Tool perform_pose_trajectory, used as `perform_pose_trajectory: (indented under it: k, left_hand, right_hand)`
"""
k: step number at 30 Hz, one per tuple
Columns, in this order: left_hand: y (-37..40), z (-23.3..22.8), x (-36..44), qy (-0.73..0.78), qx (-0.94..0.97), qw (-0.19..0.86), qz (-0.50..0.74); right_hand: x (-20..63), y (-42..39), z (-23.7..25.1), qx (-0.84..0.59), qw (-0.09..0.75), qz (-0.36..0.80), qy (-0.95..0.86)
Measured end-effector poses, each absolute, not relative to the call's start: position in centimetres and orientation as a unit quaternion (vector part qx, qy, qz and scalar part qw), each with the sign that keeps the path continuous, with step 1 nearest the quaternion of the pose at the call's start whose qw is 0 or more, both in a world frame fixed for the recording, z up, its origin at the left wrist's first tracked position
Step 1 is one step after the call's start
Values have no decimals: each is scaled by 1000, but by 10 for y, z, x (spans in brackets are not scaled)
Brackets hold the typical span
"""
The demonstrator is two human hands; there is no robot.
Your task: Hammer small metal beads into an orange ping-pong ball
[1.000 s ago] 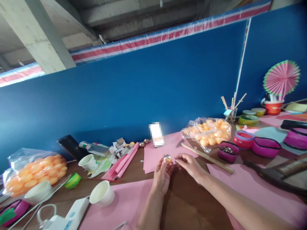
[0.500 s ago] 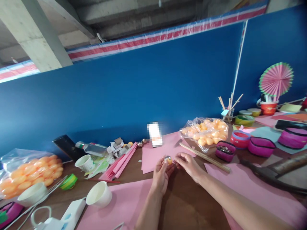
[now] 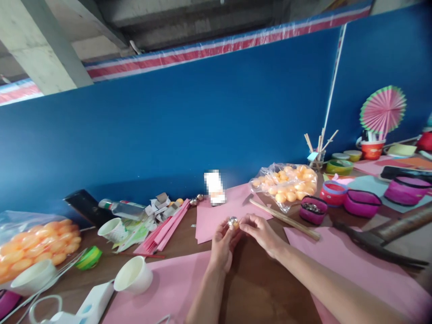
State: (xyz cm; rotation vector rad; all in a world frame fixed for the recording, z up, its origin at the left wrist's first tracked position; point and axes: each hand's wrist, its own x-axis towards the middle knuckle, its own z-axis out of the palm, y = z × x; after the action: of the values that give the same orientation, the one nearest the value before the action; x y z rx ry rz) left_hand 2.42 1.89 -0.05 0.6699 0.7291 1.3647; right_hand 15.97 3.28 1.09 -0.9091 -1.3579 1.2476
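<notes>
My left hand (image 3: 222, 240) is closed around a small orange ball (image 3: 233, 222) whose top is covered with shiny silver metal. At the ball's right side, my right hand (image 3: 256, 228) has thumb and fingers pinched together; whatever sits between the fingertips is too small to make out. Both hands are over the brown tabletop, at the near edge of a pink paper sheet (image 3: 205, 220). To the right of my right hand stands a small magenta container (image 3: 313, 216) with little metal pieces inside. Beyond the hands lies a wooden stick (image 3: 286, 220).
A clear bag of orange balls (image 3: 286, 182) lies behind on the right, another (image 3: 40, 243) at far left. A hammer (image 3: 374, 240) rests on the right. White cups (image 3: 133, 275), folded pink paper (image 3: 172, 229) and a power strip (image 3: 96, 301) occupy the left. A blue partition (image 3: 202, 112) stands behind.
The view has shifted slightly, so the scene sits a little further left. The ball has turned in my left hand, showing more silver; my right fingers have come closer against its side.
</notes>
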Motion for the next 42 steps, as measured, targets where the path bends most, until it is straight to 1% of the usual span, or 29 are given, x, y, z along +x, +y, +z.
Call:
perform_pose_trajectory:
  k: [8, 19, 29, 42]
  left_hand:
    - [18, 1, 25, 310, 318, 663, 602]
    - [18, 4, 26, 343, 296, 658, 601]
    - [14, 12, 30, 372, 293, 644, 601]
    - [16, 9, 30, 378, 290, 637, 606]
  right_hand:
    - [158, 31, 11, -374, 514, 533, -558]
    - [159, 32, 13, -350, 504, 574, -542]
    - [160, 31, 11, -374, 509, 555, -542]
    - [161, 31, 9, -377, 500, 552, -550]
